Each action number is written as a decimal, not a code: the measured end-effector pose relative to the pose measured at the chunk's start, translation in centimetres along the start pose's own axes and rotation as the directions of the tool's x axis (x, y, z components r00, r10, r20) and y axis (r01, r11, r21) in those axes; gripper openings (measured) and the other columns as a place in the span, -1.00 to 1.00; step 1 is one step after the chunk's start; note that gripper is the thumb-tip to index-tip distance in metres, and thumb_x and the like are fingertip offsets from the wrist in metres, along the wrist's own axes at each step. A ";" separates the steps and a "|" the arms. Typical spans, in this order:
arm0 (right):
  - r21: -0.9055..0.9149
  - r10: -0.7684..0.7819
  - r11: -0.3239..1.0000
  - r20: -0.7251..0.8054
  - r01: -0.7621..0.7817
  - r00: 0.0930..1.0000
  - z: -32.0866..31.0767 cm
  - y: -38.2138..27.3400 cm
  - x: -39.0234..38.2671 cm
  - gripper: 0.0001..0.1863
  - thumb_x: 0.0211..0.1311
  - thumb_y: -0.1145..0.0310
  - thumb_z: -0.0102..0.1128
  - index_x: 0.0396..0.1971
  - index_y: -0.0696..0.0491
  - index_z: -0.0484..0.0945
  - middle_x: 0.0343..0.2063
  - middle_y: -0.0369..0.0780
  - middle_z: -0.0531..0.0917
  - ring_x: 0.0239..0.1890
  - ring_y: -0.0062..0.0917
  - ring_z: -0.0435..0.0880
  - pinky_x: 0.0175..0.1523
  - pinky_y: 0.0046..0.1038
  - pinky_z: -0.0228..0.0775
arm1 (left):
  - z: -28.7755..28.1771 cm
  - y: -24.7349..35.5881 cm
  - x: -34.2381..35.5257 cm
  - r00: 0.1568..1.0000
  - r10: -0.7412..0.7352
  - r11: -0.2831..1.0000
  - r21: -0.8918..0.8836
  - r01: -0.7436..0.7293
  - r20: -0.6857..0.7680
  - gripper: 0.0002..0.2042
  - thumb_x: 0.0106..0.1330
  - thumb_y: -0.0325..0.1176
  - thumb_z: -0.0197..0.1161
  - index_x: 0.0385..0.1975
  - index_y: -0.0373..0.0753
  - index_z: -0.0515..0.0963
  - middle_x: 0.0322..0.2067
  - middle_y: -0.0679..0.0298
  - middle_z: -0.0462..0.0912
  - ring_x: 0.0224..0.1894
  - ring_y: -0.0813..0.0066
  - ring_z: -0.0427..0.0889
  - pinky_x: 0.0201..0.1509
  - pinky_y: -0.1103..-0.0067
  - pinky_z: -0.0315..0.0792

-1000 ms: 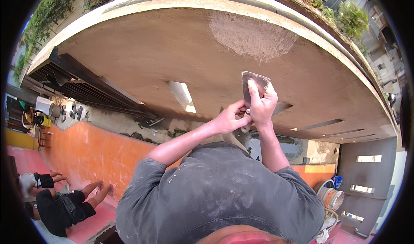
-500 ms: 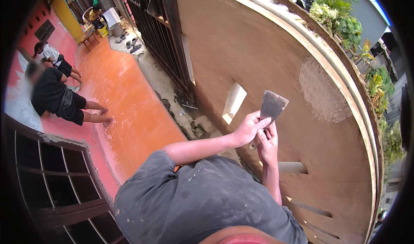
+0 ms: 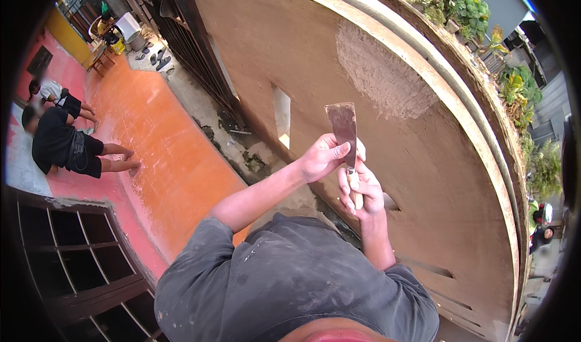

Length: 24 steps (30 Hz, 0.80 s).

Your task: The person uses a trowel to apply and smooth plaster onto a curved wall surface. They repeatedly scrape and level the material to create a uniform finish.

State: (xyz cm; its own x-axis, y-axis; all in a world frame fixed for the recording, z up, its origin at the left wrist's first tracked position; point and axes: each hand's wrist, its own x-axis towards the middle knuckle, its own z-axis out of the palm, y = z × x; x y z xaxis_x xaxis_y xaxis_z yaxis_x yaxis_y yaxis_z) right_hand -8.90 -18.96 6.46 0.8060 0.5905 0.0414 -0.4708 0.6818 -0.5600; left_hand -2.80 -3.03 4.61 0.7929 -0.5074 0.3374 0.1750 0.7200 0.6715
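Observation:
A scraper with a wide, dark, worn metal blade and a pale wooden handle is held upright in front of me, before the brown wall. My left hand pinches the lower part of the blade, its thumb lying on the flat face and its other fingers behind. Lower down, my right hand is closed around the handle, whose butt end shows between the fingers and palm. A lighter, rough patch marks the wall beyond the blade.
Narrow slots pierce the wall, one a pale opening. A dark metal gate adjoins it. On the left, an orange floor runs along a pink wall, where two people bend. Sandals and a small table lie farther off.
The scraper has turned so its handle now shows, and my right fingers have shifted along it. My view has swung right, so the wall and people appear farther left.

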 end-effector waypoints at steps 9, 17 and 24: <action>-0.198 -0.171 0.972 -0.253 0.122 0.952 1.1 -1.1 -3.6 -0.88 0.59 0.35 -0.06 -0.08 0.08 0.34 -0.69 -0.37 0.30 -0.80 -0.74 0.23 -0.74 -0.67 0.11 | 5.0 -4.1 5.2 0.940 -0.176 0.979 -0.153 0.136 -0.291 -0.48 0.59 0.08 -0.04 -0.51 -0.21 0.52 -0.63 0.26 0.55 -0.57 0.52 0.53 -0.41 0.58 0.42; -0.226 -0.288 0.947 -0.284 0.228 0.915 1.0 -0.5 -3.9 -0.89 0.59 0.39 -0.06 -0.17 0.11 0.34 -0.69 -0.36 0.33 -0.80 -0.73 0.25 -0.73 -0.64 0.16 | 5.1 -5.4 6.9 0.950 -0.227 0.962 -0.201 0.185 -0.213 -0.46 0.59 0.11 -0.07 -0.55 -0.16 0.48 -0.70 0.27 0.49 -0.71 0.52 0.42 -0.65 0.58 0.29; -0.368 -0.294 0.915 -0.324 0.167 0.899 1.9 0.2 -3.5 -0.85 0.59 0.40 -0.06 -0.25 0.12 0.37 -0.71 -0.37 0.34 -0.80 -0.72 0.28 -0.70 -0.61 0.18 | 4.7 -4.4 6.0 0.959 -0.267 0.941 -0.240 0.237 -0.101 -0.48 0.67 0.02 -0.30 -0.51 -0.11 0.40 -0.73 0.21 0.38 -0.64 0.38 0.36 -0.50 0.52 0.30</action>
State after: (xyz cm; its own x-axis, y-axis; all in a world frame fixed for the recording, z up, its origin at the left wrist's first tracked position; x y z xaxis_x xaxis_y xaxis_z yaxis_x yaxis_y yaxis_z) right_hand -12.52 -20.07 7.78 0.9794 0.1908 -0.0661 -0.1644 0.5635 -0.8096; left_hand -1.56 -11.48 6.80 0.7721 -0.6307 0.0781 0.4926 0.6715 0.5536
